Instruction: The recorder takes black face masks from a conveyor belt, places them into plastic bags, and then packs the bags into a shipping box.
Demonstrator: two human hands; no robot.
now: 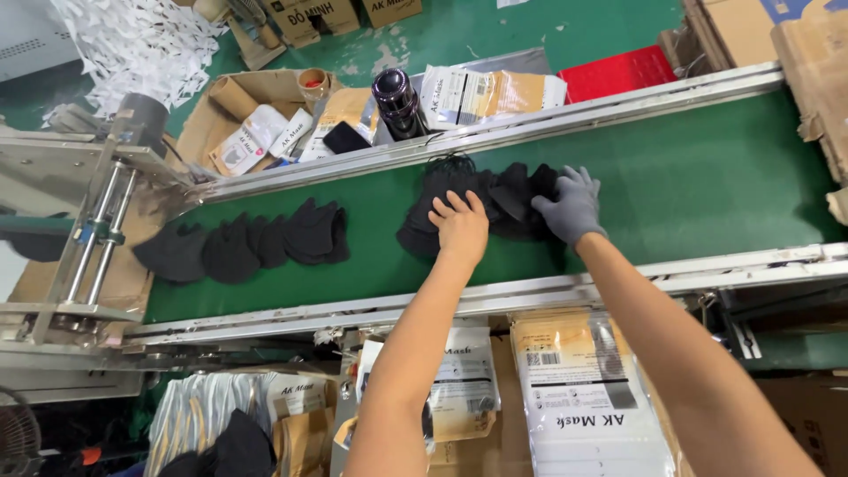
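Both hands lie flat on one heap of black face masks [481,199] on the green conveyor belt [689,190], fingers spread and pressing down rather than closed around anything. The left hand [461,225] is bare and rests on the near left part of the heap; the right hand [572,208] wears a grey glove and covers the heap's right edge. The heap sits about mid-belt, closer to the far rail than to the near one.

Nearest the person, below the belt's near metal rail [530,296], clear-and-tan packaging pouches [579,389] hang or lie in stacks between the forearms, with more pouches and a few black masks in a bin at lower left [221,433].

On the belt itself, well apart to the left of the hands, a second row of black masks [252,243] lies overlapped like shingles, running toward the metal machine frame [88,230] at the belt's left end.

Beyond the far rail [495,132] lie filled mask pouches [481,93], a dark cylindrical roll [397,102], an open cardboard box [256,110] holding more packets and a red tray [618,71]. Farther still, white paper offcuts [132,44] litter the green floor.
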